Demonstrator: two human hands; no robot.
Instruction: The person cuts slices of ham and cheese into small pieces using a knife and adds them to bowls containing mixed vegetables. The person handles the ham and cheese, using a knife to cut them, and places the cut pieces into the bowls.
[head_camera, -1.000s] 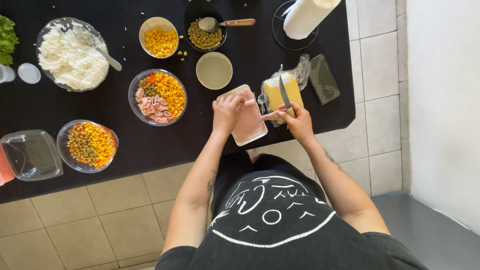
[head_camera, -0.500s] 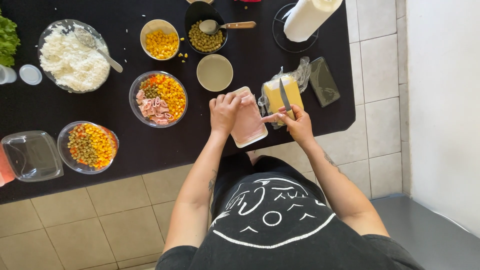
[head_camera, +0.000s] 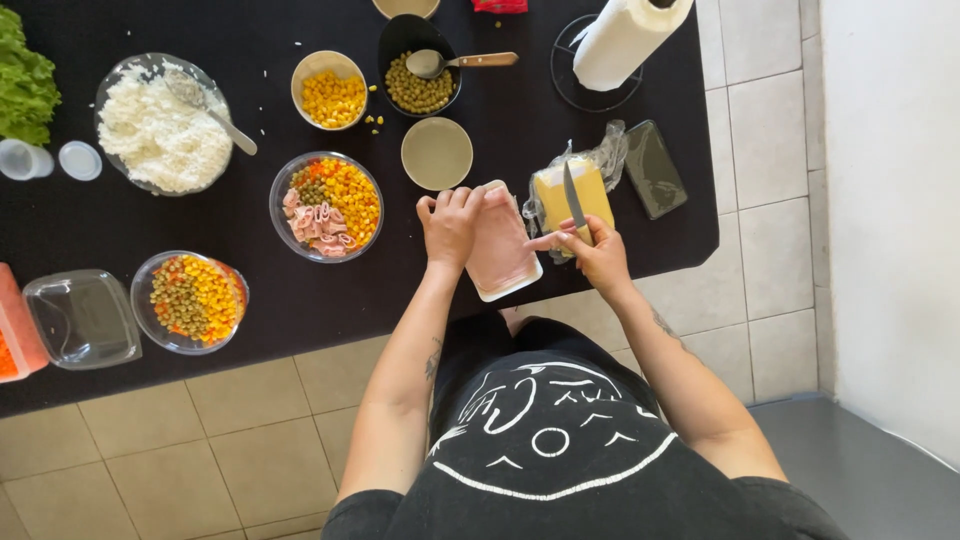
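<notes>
My left hand (head_camera: 450, 222) rests with curled fingers on the left edge of a white tray (head_camera: 505, 285) of pink sliced ham (head_camera: 498, 245) on the black table. My right hand (head_camera: 592, 252) grips a knife (head_camera: 572, 198) whose blade points away from me, over a yellow block of cheese (head_camera: 560, 192) in clear plastic wrap. The index finger of that hand reaches toward the tray's right edge.
Glass bowls hold mixed corn, peas and ham (head_camera: 327, 205), a peas-and-corn mix (head_camera: 190, 300) and white rice (head_camera: 155, 130). Further back stand a corn bowl (head_camera: 330, 92), a black bowl of peas with a spoon (head_camera: 420, 80), an empty dish (head_camera: 437, 153), a paper towel roll (head_camera: 625, 40) and a phone (head_camera: 655, 168).
The view has drifted slightly. Both hands stay at the ham tray and the knife remains over the cheese.
</notes>
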